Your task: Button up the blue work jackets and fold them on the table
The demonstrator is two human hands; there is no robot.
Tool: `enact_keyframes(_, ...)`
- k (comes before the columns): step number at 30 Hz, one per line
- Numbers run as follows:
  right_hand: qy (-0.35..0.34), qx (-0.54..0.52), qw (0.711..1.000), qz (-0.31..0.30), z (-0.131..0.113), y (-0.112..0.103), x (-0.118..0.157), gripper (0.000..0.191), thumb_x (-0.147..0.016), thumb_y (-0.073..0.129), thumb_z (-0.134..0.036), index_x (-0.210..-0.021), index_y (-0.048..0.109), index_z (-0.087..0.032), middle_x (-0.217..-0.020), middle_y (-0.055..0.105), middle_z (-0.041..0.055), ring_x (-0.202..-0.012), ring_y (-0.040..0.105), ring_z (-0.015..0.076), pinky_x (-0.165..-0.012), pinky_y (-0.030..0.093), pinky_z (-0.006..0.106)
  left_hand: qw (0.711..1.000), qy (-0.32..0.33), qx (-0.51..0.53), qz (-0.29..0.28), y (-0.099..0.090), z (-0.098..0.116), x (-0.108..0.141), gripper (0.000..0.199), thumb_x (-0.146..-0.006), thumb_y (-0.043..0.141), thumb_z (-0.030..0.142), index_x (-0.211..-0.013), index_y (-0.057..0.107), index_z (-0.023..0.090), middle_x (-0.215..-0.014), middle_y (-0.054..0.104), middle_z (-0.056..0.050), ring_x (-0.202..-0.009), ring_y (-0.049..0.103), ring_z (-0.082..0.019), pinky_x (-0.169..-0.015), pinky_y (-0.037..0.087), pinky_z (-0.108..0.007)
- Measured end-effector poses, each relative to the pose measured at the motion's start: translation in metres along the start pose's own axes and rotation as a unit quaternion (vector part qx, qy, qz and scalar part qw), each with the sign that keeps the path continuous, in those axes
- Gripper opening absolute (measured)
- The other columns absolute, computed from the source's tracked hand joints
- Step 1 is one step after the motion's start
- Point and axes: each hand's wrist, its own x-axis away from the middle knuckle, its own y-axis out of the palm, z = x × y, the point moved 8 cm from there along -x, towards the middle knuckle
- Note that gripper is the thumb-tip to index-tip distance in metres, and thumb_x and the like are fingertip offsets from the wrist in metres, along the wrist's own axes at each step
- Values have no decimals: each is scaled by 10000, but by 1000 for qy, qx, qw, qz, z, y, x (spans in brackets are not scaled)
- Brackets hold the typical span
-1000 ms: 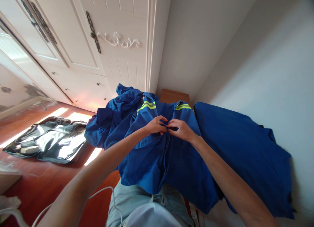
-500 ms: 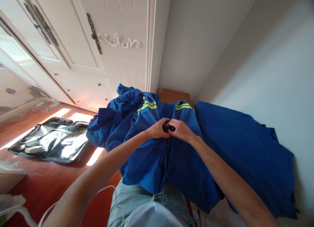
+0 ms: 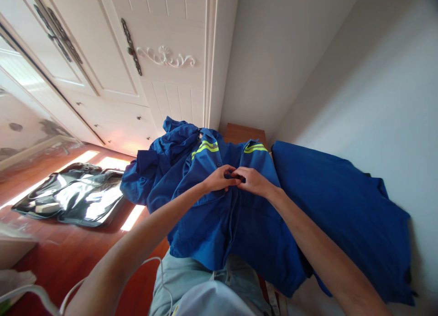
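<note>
A blue work jacket (image 3: 212, 225) with yellow-and-grey reflective strips lies spread in front of me, its hem towards my lap. Both hands meet at its front opening, below the collar. My left hand (image 3: 221, 178) is closed, thumb and fingers pinching the jacket's front edge. Right beside it, my right hand (image 3: 251, 180) is also closed on the front edge, fingertips bent inward. The fingers cover whatever small part of the placket lies between them. A button shows on the jacket just above my left hand.
More bunched blue cloth (image 3: 171, 147) lies at the left, and a large blue cloth (image 3: 335, 206) at the right against the wall. An open suitcase (image 3: 71, 195) rests on the wooden floor. A white wardrobe (image 3: 171, 88) stands ahead. A white cable (image 3: 153, 260) runs at lower left.
The fingers of both hands have shifted on the placket; my left thumb now reaches further right, towards my right fingertips. The jacket lies almost as before.
</note>
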Motion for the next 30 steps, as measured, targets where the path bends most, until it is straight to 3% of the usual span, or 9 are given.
enact_keyframes(5,5,-48,998,-27,4,-5,0,140,-834,654,-234,-960,691,-185,-922,685,62,-763,636,179,-697,521,296,999,30,8,-21,0,-1,-3,441,-811,707,302,-1165,526,111,-952,650,-56,-448,586,-44,-461,461,-180)
enact_keyframes(10,11,-85,996,-11,9,-7,1,355,-786,679,-203,-1140,654,-192,-1020,669,68,-811,625,178,-757,527,322,999,26,21,-30,-1,1,-3,487,-773,682,183,-1209,473,121,-927,658,-42,-443,600,-70,-414,443,-181)
enact_keyframes(17,8,-119,993,-5,11,-6,6,448,-803,642,-192,-1247,590,-220,-1186,569,85,-687,572,115,-744,544,333,996,9,83,11,-5,-3,-1,488,-704,685,121,-1156,503,119,-785,628,24,-400,536,-45,-405,415,-174)
enact_keyframes(24,31,-17,999,22,9,-5,13,590,-776,609,-88,-1329,538,-282,-1422,457,101,-651,564,108,-716,560,353,987,-10,153,46,-9,-10,1,545,-673,730,122,-1170,507,116,-752,639,27,-397,503,-30,-418,384,-171)
enact_keyframes(27,30,12,998,55,5,-9,18,521,-803,614,-115,-1296,553,-273,-1429,449,107,-631,555,102,-711,561,353,985,-15,162,57,-12,-13,1,541,-655,742,117,-1145,513,121,-735,640,33,-398,498,-32,-414,364,-168)
enact_keyframes(30,11,0,998,55,1,-10,20,272,-874,613,-223,-1146,619,-229,-1184,597,85,-687,579,130,-722,544,328,984,-9,167,62,-12,-13,1,535,-648,749,120,-1133,523,128,-726,638,39,-400,495,-32,-419,360,-172)
